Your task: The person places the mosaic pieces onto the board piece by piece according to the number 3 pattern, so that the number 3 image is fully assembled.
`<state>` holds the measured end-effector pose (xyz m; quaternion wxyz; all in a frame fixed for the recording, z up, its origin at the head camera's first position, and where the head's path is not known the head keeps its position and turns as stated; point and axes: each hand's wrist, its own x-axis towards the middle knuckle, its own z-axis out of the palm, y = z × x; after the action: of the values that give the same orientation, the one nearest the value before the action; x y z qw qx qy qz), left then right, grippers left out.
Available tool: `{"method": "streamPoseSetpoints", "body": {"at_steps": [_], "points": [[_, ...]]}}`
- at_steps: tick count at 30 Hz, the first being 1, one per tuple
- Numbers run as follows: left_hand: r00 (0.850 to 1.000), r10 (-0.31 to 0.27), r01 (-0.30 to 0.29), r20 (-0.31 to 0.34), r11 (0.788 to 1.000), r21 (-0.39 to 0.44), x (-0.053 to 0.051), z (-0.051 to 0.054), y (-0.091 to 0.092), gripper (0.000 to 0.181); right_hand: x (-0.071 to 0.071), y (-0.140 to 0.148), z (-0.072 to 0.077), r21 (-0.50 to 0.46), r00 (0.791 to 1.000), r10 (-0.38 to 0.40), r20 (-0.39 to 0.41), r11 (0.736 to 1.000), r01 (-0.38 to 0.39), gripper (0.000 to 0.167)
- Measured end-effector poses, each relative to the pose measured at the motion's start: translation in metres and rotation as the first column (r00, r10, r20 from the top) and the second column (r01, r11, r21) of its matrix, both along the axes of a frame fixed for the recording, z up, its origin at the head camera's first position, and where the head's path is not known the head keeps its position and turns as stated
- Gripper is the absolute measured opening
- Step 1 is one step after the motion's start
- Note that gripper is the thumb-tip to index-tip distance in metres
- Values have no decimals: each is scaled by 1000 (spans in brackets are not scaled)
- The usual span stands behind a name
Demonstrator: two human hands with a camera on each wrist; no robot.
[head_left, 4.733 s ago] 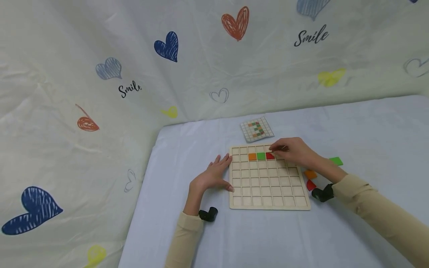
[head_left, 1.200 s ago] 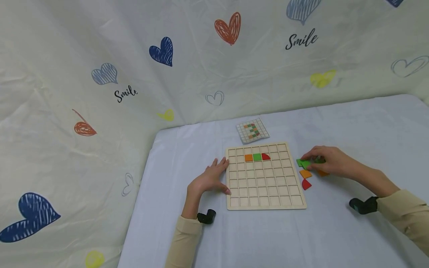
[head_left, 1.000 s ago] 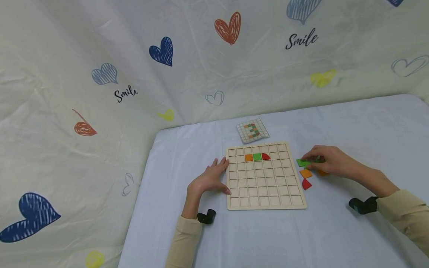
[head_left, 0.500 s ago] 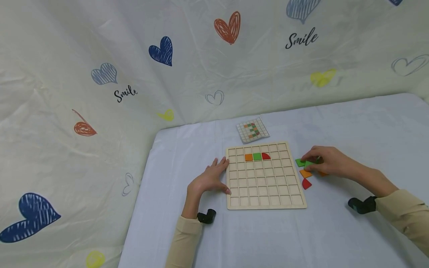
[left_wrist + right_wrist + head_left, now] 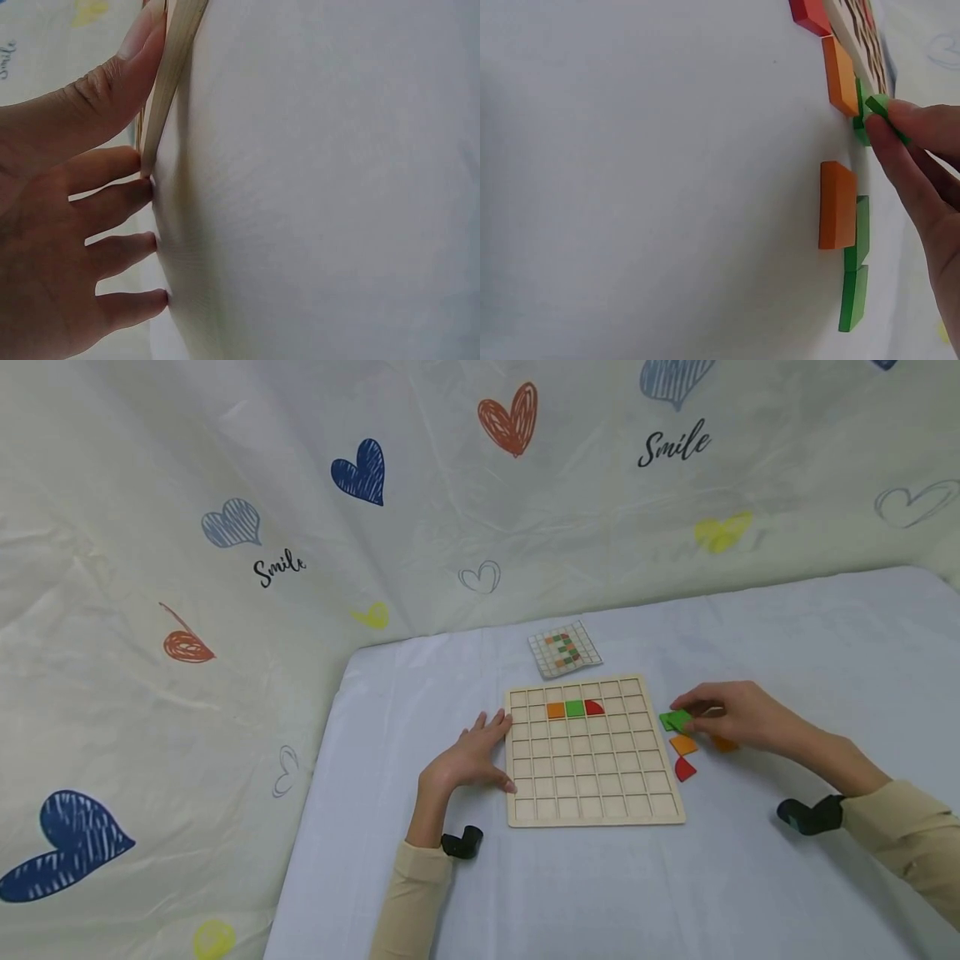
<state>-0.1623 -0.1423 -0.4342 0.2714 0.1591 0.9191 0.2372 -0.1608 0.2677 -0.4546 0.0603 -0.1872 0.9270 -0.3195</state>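
Note:
A wooden grid board (image 5: 596, 817) lies on the cloth. Its second row from the top holds an orange square tile (image 5: 556, 711), a green square tile (image 5: 574, 708) and a red quarter-circle tile (image 5: 594, 707). The left hand (image 5: 467, 762) has its fingers spread, and its thumb and fingertips touch the board's left edge. To the right of the board, the right hand (image 5: 738, 714) pinches a green tile (image 5: 889, 118) between thumb and finger. This tile is tilted, close to another green tile (image 5: 860, 133) lying on the cloth.
Behind the board lies a pattern card (image 5: 565, 650). Loose orange tiles (image 5: 683, 744), a red quarter-circle tile (image 5: 685, 768) and more green tiles (image 5: 853, 298) lie right of the board. A printed curtain (image 5: 420, 543) hangs behind the white-covered table (image 5: 570, 902).
Earlier, the right hand was over the board beside the red tile; it has since moved right to the loose tiles. Lately the green tile in its fingers has shifted slightly. The left hand stays put.

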Motion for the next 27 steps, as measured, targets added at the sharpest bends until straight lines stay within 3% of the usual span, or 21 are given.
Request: {"method": "streamPoseSetpoints", "body": {"at_steps": [16,27], "points": [[1000,-4,4,-5,1000,-1,-1,0,-1,114,-6,-17,14,-61,999,-6,51,998,9,32],[1000,-8,8,3,1000,-3,-1,-1,-2,113,-11,-38,14,-92,998,60,-27,994,-62,28]]}}
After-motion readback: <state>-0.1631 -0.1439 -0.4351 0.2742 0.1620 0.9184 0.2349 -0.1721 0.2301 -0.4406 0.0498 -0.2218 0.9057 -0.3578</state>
